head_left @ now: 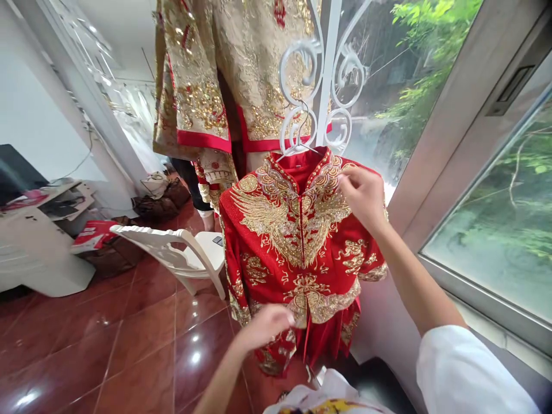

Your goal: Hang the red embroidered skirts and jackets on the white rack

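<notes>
A red jacket [302, 247] with heavy gold embroidery hangs on a hanger [297, 144] from a white scrolled metal stand [328, 75]. My right hand [362, 195] pinches the jacket at its right shoulder, fingers closed on the cloth. My left hand [265, 325] grips the jacket's lower hem near the middle, fingers curled on the fabric. Above and behind it hangs a gold and red embroidered robe [228, 75].
A white plastic chair [181, 253] stands left of the jacket on the glossy red tiled floor [129, 345]. A white desk [38, 241] with clutter is at far left. A large window [495, 230] runs along the right. White cloth [328, 397] lies at the bottom.
</notes>
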`<state>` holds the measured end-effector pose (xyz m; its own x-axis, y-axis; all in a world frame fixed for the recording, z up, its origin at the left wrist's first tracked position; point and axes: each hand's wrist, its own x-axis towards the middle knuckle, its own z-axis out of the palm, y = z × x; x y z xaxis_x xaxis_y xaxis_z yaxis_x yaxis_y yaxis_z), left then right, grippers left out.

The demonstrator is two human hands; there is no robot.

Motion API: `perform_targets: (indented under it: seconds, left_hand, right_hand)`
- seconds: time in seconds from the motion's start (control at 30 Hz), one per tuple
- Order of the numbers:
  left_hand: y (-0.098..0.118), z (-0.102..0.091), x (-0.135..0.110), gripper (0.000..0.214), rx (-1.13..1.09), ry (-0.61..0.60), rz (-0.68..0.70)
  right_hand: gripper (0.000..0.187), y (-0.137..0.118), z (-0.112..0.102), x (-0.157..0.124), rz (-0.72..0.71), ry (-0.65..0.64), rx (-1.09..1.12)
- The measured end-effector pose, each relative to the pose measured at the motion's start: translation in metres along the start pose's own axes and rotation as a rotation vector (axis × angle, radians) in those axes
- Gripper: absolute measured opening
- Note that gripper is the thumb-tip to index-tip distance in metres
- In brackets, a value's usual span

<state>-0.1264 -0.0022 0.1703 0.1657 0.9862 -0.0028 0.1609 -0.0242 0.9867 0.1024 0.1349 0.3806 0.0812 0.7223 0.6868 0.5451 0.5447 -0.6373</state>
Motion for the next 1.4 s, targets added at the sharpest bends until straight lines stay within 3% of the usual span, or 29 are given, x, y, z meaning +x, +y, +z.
perform_targets:
  seconds: [0.03, 0.07, 0.13, 0.2, 0.27, 0.33, 0.4, 0.53, 0.6, 0.7, 0.83, 0.97, 1.1, 1.17, 1.23, 1.3, 1.4]
  left_hand:
    - [0.031, -0.026, 0.003, 0.031, 0.086, 0.043, 0.100]
    - [0.061, -0.050, 0.010, 0.034, 0.153, 0.160, 0.250]
    - [0.112, -0.093, 0.034, 0.033, 0.339, 0.544, 0.596]
    - [0.139, -0.123, 0.070, 0.040, 0.486, 0.775, 0.731]
    - [0.144, -0.140, 0.108, 0.051, 0.471, 0.783, 0.710]
    - [0.138, -0.147, 0.139, 0.060, 0.358, 0.669, 0.602]
    - [0.135, -0.146, 0.153, 0.061, 0.297, 0.658, 0.564]
    - [0.151, -0.133, 0.145, 0.043, 0.414, 0.968, 0.770]
    - [0.156, -0.125, 0.135, 0.038, 0.500, 1.040, 0.870]
    - [0.147, -0.117, 0.125, 0.039, 0.639, 0.998, 0.899]
    - [0.137, -0.122, 0.115, 0.047, 0.816, 0.926, 0.749]
    - [0.172, -0.129, 0.113, 0.053, 0.938, 0.912, 0.571]
    - [0.208, -0.132, 0.127, 0.058, 1.042, 0.625, 0.410]
    - [0.210, -0.134, 0.134, 0.060, 0.962, 0.493, 0.408]
    - [0.203, -0.138, 0.138, 0.060, 0.778, 0.414, 0.475]
    - [0.190, -0.143, 0.140, 0.064, 0.571, 0.410, 0.552]
    - [0.171, -0.153, 0.148, 0.071, 0.323, 0.383, 0.569]
  right_hand:
    - [0.022, 0.011, -0.010, 0.007, -0.085, 0.139, -0.112]
    - [0.028, 0.022, -0.018, 0.014, -0.143, 0.224, -0.208]
    - [0.041, 0.047, -0.030, 0.028, -0.192, 0.251, -0.337]
    - [0.052, 0.072, -0.033, 0.035, -0.194, 0.180, -0.377]
    - [0.055, 0.092, -0.030, 0.037, -0.190, 0.101, -0.350]
    - [0.047, 0.104, -0.027, 0.037, -0.177, 0.077, -0.289]
    - [0.039, 0.108, -0.030, 0.039, -0.123, 0.069, -0.179]
    - [0.042, 0.108, -0.045, 0.048, 0.079, -0.130, 0.246]
    - [0.045, 0.113, -0.047, 0.050, 0.180, -0.231, 0.446]
    - [0.046, 0.128, -0.036, 0.048, 0.328, -0.299, 0.622]
    - [0.042, 0.147, -0.020, 0.043, 0.453, -0.266, 0.708]
    - [0.059, 0.146, -0.036, 0.048, 0.361, -0.335, 0.627]
    - [0.052, 0.121, -0.051, 0.055, 0.157, -0.404, 0.341]
    - [0.042, 0.105, -0.046, 0.047, 0.032, -0.256, 0.085]
    - [0.033, 0.094, -0.033, 0.032, -0.104, 0.023, -0.142]
    - [0.032, 0.090, -0.017, 0.014, -0.202, 0.276, -0.280]
    - [0.039, 0.098, 0.001, -0.001, -0.276, 0.397, -0.396]
